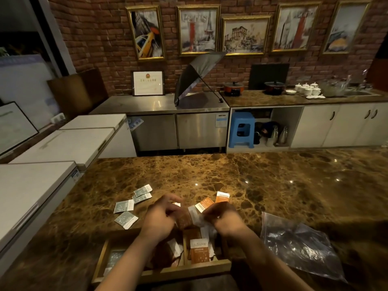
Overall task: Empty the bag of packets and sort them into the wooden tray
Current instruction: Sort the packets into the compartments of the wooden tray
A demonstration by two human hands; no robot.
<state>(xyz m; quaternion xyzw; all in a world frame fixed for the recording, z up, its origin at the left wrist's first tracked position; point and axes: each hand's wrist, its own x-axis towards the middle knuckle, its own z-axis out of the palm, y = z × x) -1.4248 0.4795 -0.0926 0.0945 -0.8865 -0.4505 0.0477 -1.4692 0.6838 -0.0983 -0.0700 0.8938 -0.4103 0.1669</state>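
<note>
Sorting in progress at the near edge of the marble counter [273, 181].

Both hands working close together just beyond the far rim of the wooden tray [165, 271]. Left hand [161, 219] curled, fingers pinching into a small stack of brown packets [184, 220]; exact contact partly hidden by the knuckles. Right hand [223, 217] likewise curled, pinching a crumpled whitish packet [196, 215] between the two hands. Neither hand spread flat.

Fanning out past the right hand, toward the counter's far edge: two orange packets [214, 201], one overlapping the other, long axes tilted up and right. Cannot tell whether resting on the counter or held.

Lying loose on the counter left of the left hand: four grey-teal packets [126, 213], well apart from the tray, long axes mostly running left to right with a slight tilt. Left hand clearly the nearer one.

Tray sitting at the near edge, directly under the forearms, divided into compartments. Right compartment holding an upright orange packet [199, 249]; middle holding brown ones; left holding a grey-teal packet [113, 259], partly hidden.

Clear plastic bag [302, 246] lying slack near the right near corner, apparently empty.

Judgement: emptying done, sorting roughly midway. Next drop lying toward the body and downward; held packets needing to go into the matching compartment, then reaching left for the grey-teal group.
</note>
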